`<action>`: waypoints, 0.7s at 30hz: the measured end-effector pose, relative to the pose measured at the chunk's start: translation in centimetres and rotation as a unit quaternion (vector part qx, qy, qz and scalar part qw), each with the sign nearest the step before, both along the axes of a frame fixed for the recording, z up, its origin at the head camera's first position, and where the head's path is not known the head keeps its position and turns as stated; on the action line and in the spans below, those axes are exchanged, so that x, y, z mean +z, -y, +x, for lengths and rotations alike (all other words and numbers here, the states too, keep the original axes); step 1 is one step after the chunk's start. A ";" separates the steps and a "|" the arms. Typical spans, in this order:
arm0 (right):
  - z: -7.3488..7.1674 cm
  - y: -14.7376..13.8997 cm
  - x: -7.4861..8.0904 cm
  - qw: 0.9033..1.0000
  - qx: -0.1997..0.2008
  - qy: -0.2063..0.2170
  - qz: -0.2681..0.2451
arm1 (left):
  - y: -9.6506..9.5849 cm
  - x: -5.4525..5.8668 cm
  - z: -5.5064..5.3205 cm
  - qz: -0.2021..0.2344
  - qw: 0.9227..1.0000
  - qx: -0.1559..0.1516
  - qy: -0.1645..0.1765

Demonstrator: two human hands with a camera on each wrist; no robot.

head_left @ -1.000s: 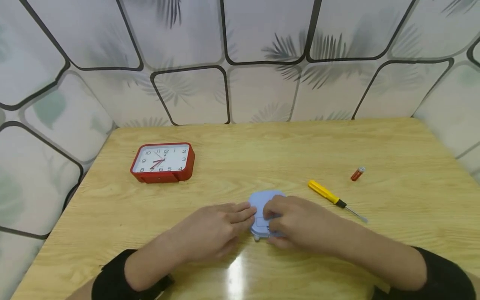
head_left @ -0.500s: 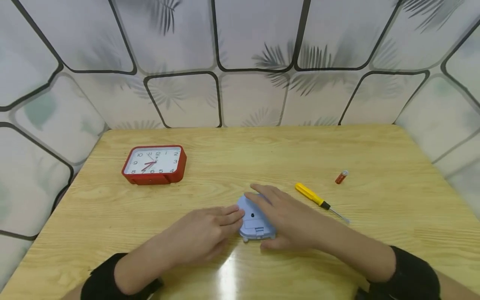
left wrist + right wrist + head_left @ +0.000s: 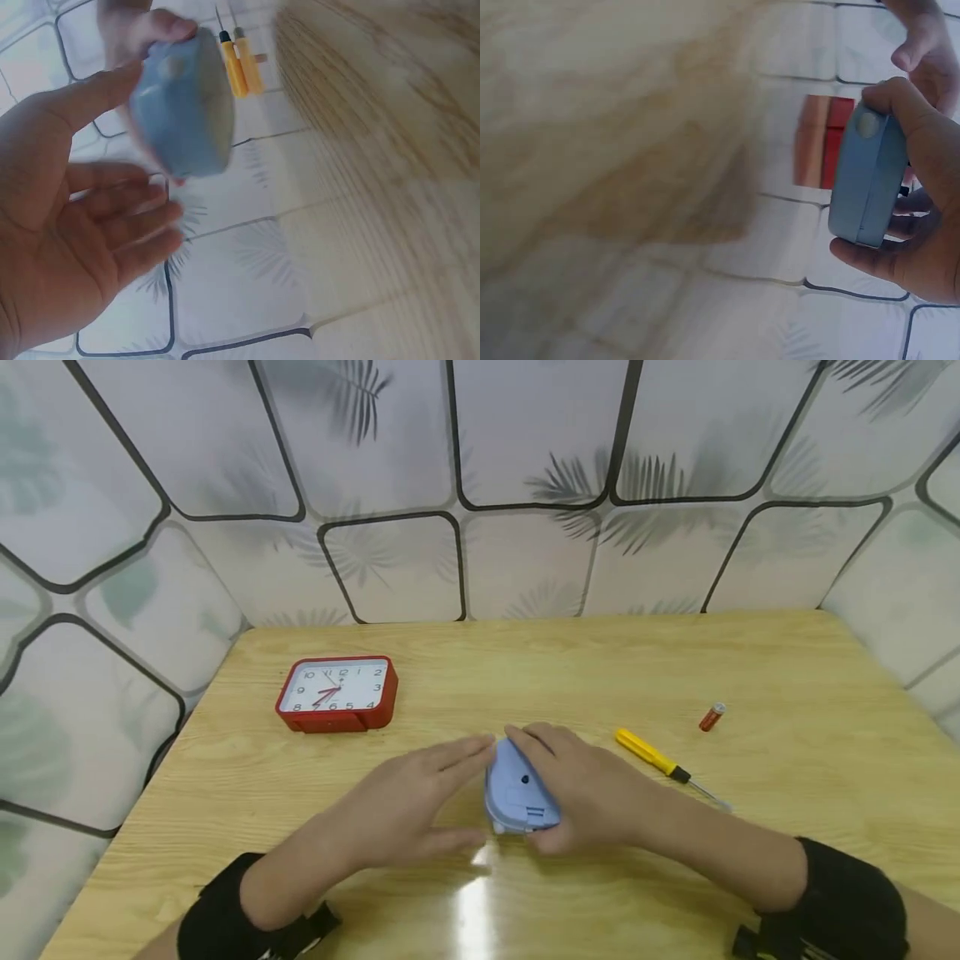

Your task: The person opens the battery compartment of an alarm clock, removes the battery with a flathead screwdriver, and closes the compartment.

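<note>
A small blue alarm clock (image 3: pixel 513 793) is held back side up in the head view, with a black knob and a battery cover showing. My right hand (image 3: pixel 600 787) grips its right side, thumb at the near edge and fingers at the far edge. The right wrist view shows the clock (image 3: pixel 861 180) pinched between thumb and fingers, seemingly raised off the table. My left hand (image 3: pixel 408 800) is beside the clock's left side, fingers extended and thumb spread. Whether its fingertips touch the clock (image 3: pixel 176 109) I cannot tell. The dial is turned down, mostly hidden.
A red rectangular clock (image 3: pixel 337 695) lies face up on the wooden table (image 3: pixel 480 677) at the back left. To the right are a yellow-handled screwdriver (image 3: pixel 651 752) and a red battery (image 3: pixel 712 717). Patterned panels (image 3: pixel 525 560) rise behind the table.
My right hand has gone from working with bent fingers at the clock's battery cover to gripping its right side. My left hand has loosened from the left edge and spread its thumb.
</note>
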State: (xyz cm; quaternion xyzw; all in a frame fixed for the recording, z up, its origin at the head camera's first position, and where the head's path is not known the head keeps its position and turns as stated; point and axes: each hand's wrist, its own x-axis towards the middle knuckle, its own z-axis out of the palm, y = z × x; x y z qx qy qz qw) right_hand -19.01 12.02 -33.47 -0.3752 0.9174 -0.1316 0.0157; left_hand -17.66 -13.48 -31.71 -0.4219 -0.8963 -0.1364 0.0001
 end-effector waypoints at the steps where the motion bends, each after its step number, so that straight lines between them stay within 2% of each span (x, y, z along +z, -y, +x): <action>1: -0.1 0.0 0.3 1.000 -0.008 -0.002 -0.022 | 0.0 0.0 -0.1 0.021 0.999 0.025 0.009; 4: -0.4 0.2 1.1 0.996 -0.031 0.006 -0.089 | -0.1 -0.3 -0.3 0.096 0.991 0.079 0.053; 5: -0.5 0.3 1.3 0.993 -0.036 0.015 -0.111 | -0.1 -0.4 -0.5 0.124 0.986 0.085 0.073; 7: -0.4 0.5 1.8 0.987 -0.045 0.032 -0.149 | -0.3 -0.6 -0.6 0.186 0.972 0.079 0.120; 9: -0.3 0.6 2.0 0.983 -0.046 0.040 -0.174 | -0.5 -0.6 -0.7 0.240 0.953 0.066 0.173; 12: -0.1 0.9 2.2 0.980 -0.037 0.036 -0.193 | -0.6 -0.7 -0.6 0.310 0.917 0.056 0.245; 14: 0.0 1.2 2.1 0.976 -0.022 0.033 -0.213 | -0.7 -0.7 -0.6 0.348 0.895 0.047 0.277; 17: 0.1 1.5 1.8 0.967 0.007 0.030 -0.255 | -0.9 -1.0 -0.6 0.392 0.870 0.019 0.300; 19: 0.2 1.7 1.6 0.959 0.025 0.029 -0.280 | -1.0 -1.2 -0.6 0.418 0.858 0.000 0.298; 21: 0.3 1.9 1.5 0.955 0.042 0.024 -0.293 | -1.1 -1.4 -0.5 0.439 0.853 -0.005 0.284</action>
